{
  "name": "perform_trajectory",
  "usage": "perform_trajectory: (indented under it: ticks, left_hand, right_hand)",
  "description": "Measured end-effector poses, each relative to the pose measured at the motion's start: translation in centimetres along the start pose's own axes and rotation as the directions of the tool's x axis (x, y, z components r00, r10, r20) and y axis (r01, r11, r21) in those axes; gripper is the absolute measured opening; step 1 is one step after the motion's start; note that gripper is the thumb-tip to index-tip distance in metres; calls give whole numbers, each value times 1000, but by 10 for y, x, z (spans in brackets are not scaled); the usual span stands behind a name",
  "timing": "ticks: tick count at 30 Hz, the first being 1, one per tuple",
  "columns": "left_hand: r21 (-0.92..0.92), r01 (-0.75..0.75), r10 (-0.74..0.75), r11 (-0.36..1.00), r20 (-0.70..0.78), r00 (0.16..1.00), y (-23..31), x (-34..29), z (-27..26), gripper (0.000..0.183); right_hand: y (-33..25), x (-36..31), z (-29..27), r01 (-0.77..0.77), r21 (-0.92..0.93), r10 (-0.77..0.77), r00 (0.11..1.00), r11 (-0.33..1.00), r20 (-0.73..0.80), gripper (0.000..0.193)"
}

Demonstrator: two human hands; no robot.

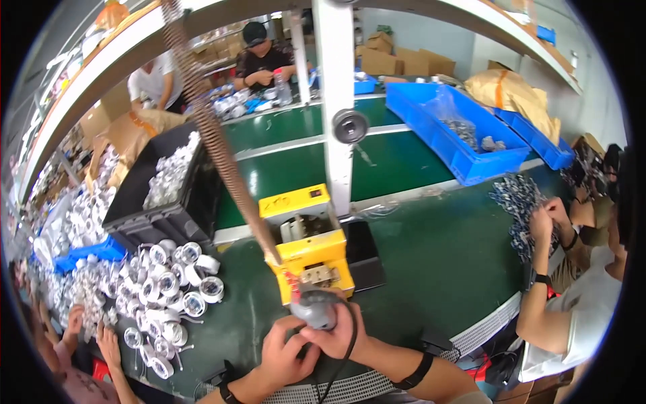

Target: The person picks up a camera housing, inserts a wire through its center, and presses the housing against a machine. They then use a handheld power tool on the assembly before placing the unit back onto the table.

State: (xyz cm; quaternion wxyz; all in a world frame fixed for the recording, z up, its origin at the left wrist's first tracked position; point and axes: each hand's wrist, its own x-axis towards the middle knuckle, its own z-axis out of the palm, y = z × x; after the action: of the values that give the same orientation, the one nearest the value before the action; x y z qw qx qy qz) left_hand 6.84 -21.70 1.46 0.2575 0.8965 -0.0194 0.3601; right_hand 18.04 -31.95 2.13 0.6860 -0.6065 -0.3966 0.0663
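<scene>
In front of me, my right hand [340, 333] is closed round a grey rounded piece [314, 310] with a black cable [351, 340] running down from it. Close against it, my left hand [286, 353] has its fingers pinched together; what lies between them is hidden. Just beyond the grey piece stands a yellow box-shaped machine [306, 250] with an open top and metal parts on its front. A ribbed brown hose [212, 128] slants down in front of the machine. Beside the machine, on its right, lies a black flat tray or box [365, 252].
White round parts with short leads [161, 289] are heaped on the green table [431, 269] to my left. Behind them stands a black crate [161, 215] of white pieces. A blue bin [464, 168] sits far right, past a white post [334, 87]. Co-workers sit on both sides.
</scene>
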Motion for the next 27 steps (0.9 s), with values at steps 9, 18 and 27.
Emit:
perform_trajectory:
  ticks: [9,18,27]
  left_hand:
    - [-30,-62,62,998,-31,998,-9,12,8,24]
    - [87,-205,210,975,-62,976,-21,9,-2,24]
    - [168,-168,168,971,15,986,-22,7,6,31]
  right_hand:
    - [30,2,-2,46,38,-44,997,998,-64,42]
    - [14,1,14,32,156,-33,999,987,3,43]
    - [16,3,7,46,-33,-47,999,998,-12,65]
